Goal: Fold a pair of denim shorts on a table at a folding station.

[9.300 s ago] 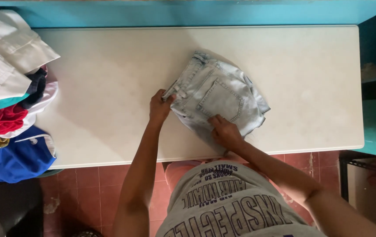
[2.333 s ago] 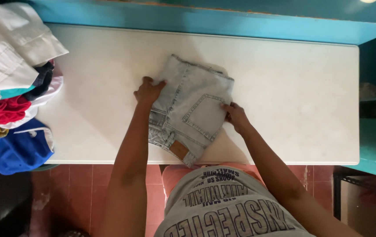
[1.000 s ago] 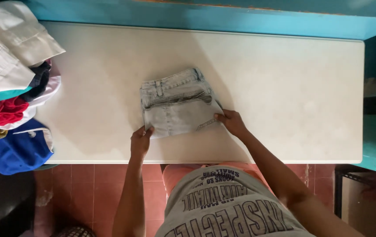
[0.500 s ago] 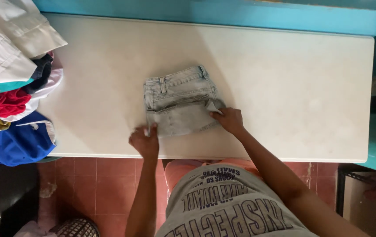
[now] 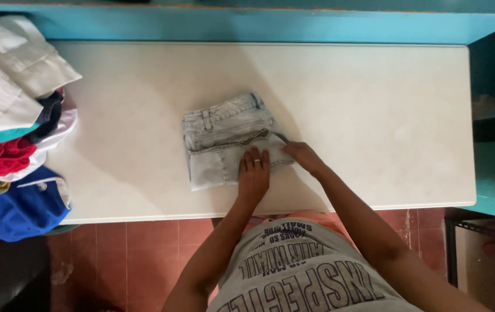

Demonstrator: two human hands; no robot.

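L hand (image 5: 253,176) moved from near edge onto folded denim shorts (image 5: 227,141), flat & pressing, R hand (image 5: 300,157) flat at right edge, gripping nothing—fold looks about set.

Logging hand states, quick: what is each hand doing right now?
Left hand: open, flat on the folded denim shorts.
Right hand: at the shorts' right edge; grip cannot be told.

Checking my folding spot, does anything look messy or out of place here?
The clothes pile at the table's left end spills over its edge. The folded denim shorts lie slightly askew under both hands.
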